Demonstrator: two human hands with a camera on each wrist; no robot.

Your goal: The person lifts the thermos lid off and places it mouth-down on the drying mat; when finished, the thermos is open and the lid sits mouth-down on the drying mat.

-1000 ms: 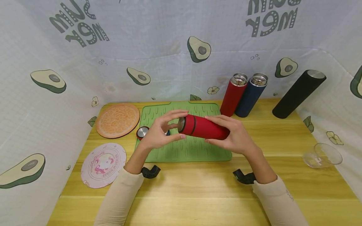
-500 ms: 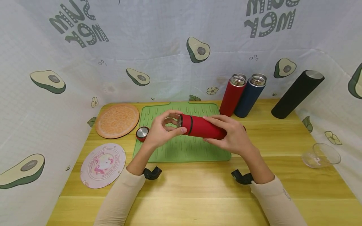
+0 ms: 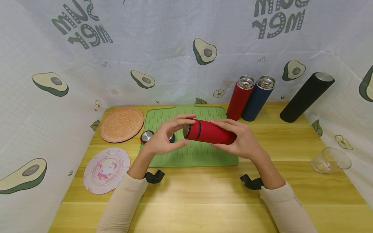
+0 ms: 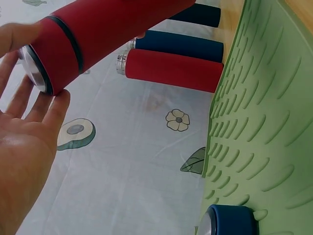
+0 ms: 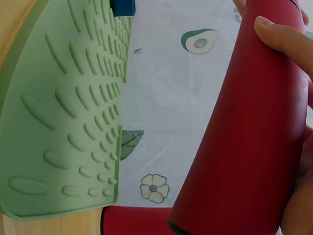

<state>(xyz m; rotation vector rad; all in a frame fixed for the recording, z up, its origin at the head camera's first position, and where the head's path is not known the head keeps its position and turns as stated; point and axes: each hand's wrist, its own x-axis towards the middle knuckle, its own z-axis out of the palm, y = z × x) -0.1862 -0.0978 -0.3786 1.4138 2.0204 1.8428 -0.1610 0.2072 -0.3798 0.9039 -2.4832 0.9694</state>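
Note:
A red vacuum flask (image 3: 214,132) is held up nearly level over the green ridged mat (image 3: 189,158). My right hand (image 3: 240,139) grips its body, thumb and fingers on opposite sides. At the other end sits a red cap (image 3: 192,128) with a metal top and a dark ring below it. Spread around that cap, my left hand (image 3: 163,139) has its fingers straightened; the fingertips (image 4: 58,100) are at the cap's edge in the left wrist view. On the mat are a red cap (image 3: 146,136) and a blue cap (image 4: 234,220), the latter partly hidden by my left hand in the head view.
Behind the mat's right corner stand an open red flask (image 3: 239,100) and an open blue flask (image 3: 257,102). A black flask (image 3: 306,97) is farther right, near a clear glass (image 3: 330,160). Two round mats, orange (image 3: 121,124) and pink (image 3: 106,170), lie left.
Half a second ago my left thumb and fingers held the cap; now they are spread off it. The flask has shifted slightly right, and the blue cap shows again in the head view.

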